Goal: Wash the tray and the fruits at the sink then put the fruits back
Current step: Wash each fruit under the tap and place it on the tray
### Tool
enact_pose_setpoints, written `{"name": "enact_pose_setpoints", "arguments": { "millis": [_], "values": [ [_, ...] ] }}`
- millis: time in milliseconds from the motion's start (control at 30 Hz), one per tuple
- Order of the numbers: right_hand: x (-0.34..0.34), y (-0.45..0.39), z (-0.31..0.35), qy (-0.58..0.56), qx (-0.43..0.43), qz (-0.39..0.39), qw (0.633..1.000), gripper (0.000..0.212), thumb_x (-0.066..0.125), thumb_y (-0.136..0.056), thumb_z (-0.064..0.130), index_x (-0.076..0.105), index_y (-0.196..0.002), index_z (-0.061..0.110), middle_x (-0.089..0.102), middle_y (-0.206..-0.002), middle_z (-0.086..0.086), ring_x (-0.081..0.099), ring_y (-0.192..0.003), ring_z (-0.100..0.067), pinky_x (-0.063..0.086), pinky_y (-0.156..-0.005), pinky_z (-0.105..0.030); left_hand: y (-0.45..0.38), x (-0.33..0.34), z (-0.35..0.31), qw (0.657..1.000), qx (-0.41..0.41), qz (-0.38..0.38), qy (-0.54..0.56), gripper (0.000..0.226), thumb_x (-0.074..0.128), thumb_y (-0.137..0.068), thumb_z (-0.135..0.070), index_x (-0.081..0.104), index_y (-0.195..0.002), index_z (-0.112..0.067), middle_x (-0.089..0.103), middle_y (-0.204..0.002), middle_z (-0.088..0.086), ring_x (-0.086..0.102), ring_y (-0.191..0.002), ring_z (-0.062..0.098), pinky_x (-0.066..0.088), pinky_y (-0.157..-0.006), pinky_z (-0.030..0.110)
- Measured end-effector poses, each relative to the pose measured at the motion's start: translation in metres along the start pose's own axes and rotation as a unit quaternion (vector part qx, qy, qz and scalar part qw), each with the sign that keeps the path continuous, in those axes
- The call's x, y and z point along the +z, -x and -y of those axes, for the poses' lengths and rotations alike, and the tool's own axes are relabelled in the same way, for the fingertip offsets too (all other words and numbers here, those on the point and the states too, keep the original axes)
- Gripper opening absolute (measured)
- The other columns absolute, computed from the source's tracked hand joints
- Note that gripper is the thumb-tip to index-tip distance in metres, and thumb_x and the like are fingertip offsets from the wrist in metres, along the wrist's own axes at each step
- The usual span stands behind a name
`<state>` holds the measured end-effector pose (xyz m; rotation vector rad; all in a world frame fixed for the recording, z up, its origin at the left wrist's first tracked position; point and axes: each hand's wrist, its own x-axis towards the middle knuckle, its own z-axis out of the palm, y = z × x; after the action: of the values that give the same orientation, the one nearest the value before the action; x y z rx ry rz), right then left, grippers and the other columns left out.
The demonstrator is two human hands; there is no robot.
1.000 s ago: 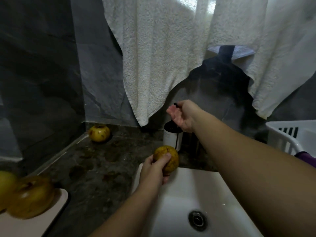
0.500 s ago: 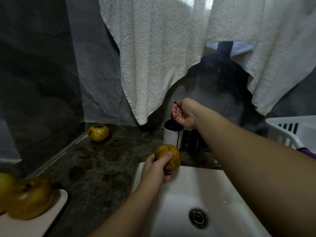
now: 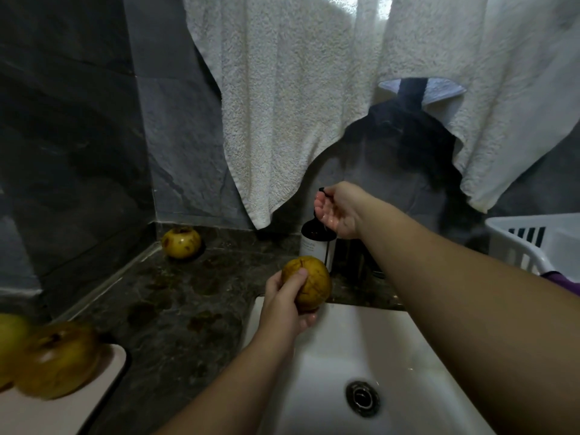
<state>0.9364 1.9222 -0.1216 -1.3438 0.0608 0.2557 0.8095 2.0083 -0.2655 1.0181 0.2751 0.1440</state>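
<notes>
A person's left hand (image 3: 284,304) grips a round, brown-speckled yellow fruit (image 3: 307,282) over the far-left corner of a white sink (image 3: 329,346), fingers curled round its left side; the fruit is near-spherical, so no long axis can be told, and a dark crease runs down its face. The right hand (image 3: 340,211) reaches to the far side, palm turned up and wet, fingers loosely cupped beneath the black pump spout (image 3: 321,190) of a soap bottle (image 3: 315,243), the thumb side resting on the pump head; whether it grips the pump cannot be told.

Four fruits are in view: the held one, one (image 3: 181,242) alone in the far-left corner of the dark mottled stone counter (image 3: 163,309), and two at near left, blurred, on a smooth pale tray (image 3: 103,375) with rounded corners — a brownish one (image 3: 59,359) and a greener one (image 3: 9,337) cut by the frame edge.

One bottle, dark-shouldered with a pale label, stands just beyond the sink. The sink's round metal drain (image 3: 362,398) lies near. Two white terry towels (image 3: 298,98) hang over the grey marbled wall. A white slotted plastic basket (image 3: 533,243) sits at right.
</notes>
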Motion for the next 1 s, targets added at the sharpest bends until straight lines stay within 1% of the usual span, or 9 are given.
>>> {"name": "enact_pose_setpoints", "arguments": {
  "millis": [267, 367, 433, 500, 600, 733, 867, 900, 1000],
  "values": [
    [-0.008, 0.034, -0.03, -0.09, 0.016, 0.038, 0.995, 0.045, 0.037, -0.111, 0.031, 0.064, -0.093, 0.001, 0.071, -0.068, -0.01, 0.072, -0.057, -0.019, 0.059, -0.049, -0.027, -0.003, 0.008, -0.004, 0.979, -0.129, -0.029, 0.158, 0.068, 0.068, -0.085, -0.07, 0.062, -0.122, -0.013, 0.066, -0.117, 0.024, 0.074, -0.083, 0.032, 0.06, -0.054, 0.031],
    [-0.012, 0.055, -0.078, 0.093, -0.118, 0.038, 0.988, 0.037, 0.038, -0.111, 0.027, 0.07, -0.105, 0.011, 0.076, -0.08, 0.004, 0.072, -0.077, -0.006, 0.059, -0.079, -0.031, -0.001, 0.009, -0.002, 0.97, -0.152, -0.035, 0.185, 0.073, 0.066, -0.086, -0.072, 0.064, -0.118, -0.006, 0.075, -0.097, 0.023, 0.075, -0.06, 0.027, 0.057, -0.048, 0.028],
    [-0.018, 0.07, -0.105, 0.287, -0.253, 0.058, 0.922, 0.033, 0.041, -0.109, 0.029, 0.073, -0.115, 0.023, 0.076, -0.098, 0.016, 0.066, -0.094, 0.008, 0.05, -0.092, -0.025, 0.002, 0.014, 0.004, 0.969, -0.152, -0.002, 0.195, 0.064, 0.064, -0.089, -0.067, 0.069, -0.119, -0.01, 0.08, -0.091, 0.016, 0.079, -0.074, 0.023, 0.06, -0.054, 0.029],
    [-0.025, 0.074, -0.117, 0.384, -0.301, 0.063, 0.87, 0.034, 0.043, -0.108, 0.037, 0.07, -0.128, 0.032, 0.068, -0.122, 0.017, 0.058, -0.113, 0.004, 0.045, -0.099, -0.023, 0.006, 0.018, 0.009, 0.974, -0.136, 0.017, 0.181, 0.056, 0.064, -0.091, -0.063, 0.072, -0.119, -0.016, 0.081, -0.097, 0.01, 0.079, -0.089, 0.021, 0.062, -0.064, 0.031],
    [-0.035, 0.079, -0.13, 0.297, -0.219, 0.057, 0.928, 0.035, 0.043, -0.107, 0.044, 0.059, -0.138, 0.038, 0.058, -0.135, 0.011, 0.054, -0.124, -0.009, 0.045, -0.108, -0.035, 0.007, 0.015, 0.011, 0.985, -0.112, -0.013, 0.127, 0.054, 0.064, -0.091, -0.062, 0.072, -0.116, -0.015, 0.08, -0.095, 0.012, 0.08, -0.087, 0.025, 0.063, -0.063, 0.035],
    [-0.048, 0.089, -0.144, 0.4, -0.33, 0.032, 0.854, 0.046, 0.039, -0.1, 0.048, 0.056, -0.141, 0.035, 0.047, -0.13, 0.021, 0.045, -0.121, 0.003, 0.037, -0.098, -0.019, 0.014, 0.016, 0.018, 0.992, -0.112, 0.021, 0.047, 0.054, 0.057, -0.093, -0.064, 0.072, -0.122, -0.021, 0.08, -0.106, 0.008, 0.077, -0.099, 0.022, 0.062, -0.064, 0.031],
    [-0.068, 0.087, -0.136, 0.231, -0.22, 0.062, 0.946, 0.022, 0.046, -0.104, 0.046, 0.064, -0.117, 0.043, 0.063, -0.125, 0.007, 0.06, -0.117, -0.013, 0.052, -0.097, -0.035, 0.02, 0.023, 0.02, 0.994, -0.101, 0.011, -0.041, 0.06, 0.056, -0.091, -0.07, 0.071, -0.114, -0.017, 0.077, -0.084, 0.011, 0.076, -0.071, 0.02, 0.06, -0.057, 0.031],
    [-0.07, 0.089, -0.143, 0.232, -0.214, 0.047, 0.948, 0.025, 0.045, -0.103, 0.05, 0.061, -0.121, 0.043, 0.06, -0.129, 0.007, 0.058, -0.118, -0.013, 0.052, -0.098, -0.036, 0.022, 0.028, 0.022, 0.993, -0.107, 0.009, -0.045, 0.057, 0.057, -0.091, -0.069, 0.071, -0.114, -0.018, 0.078, -0.089, 0.012, 0.077, -0.076, 0.021, 0.061, -0.06, 0.031],
    [-0.08, 0.099, -0.151, 0.357, -0.297, -0.001, 0.886, 0.038, 0.044, -0.1, 0.044, 0.059, -0.135, 0.038, 0.051, -0.132, 0.019, 0.049, -0.122, -0.003, 0.043, -0.102, -0.026, 0.026, 0.042, 0.035, 0.992, -0.122, 0.015, -0.032, 0.044, 0.058, -0.096, -0.06, 0.072, -0.11, -0.021, 0.078, -0.103, 0.01, 0.075, -0.092, 0.017, 0.06, -0.063, 0.025]
  ]
}}
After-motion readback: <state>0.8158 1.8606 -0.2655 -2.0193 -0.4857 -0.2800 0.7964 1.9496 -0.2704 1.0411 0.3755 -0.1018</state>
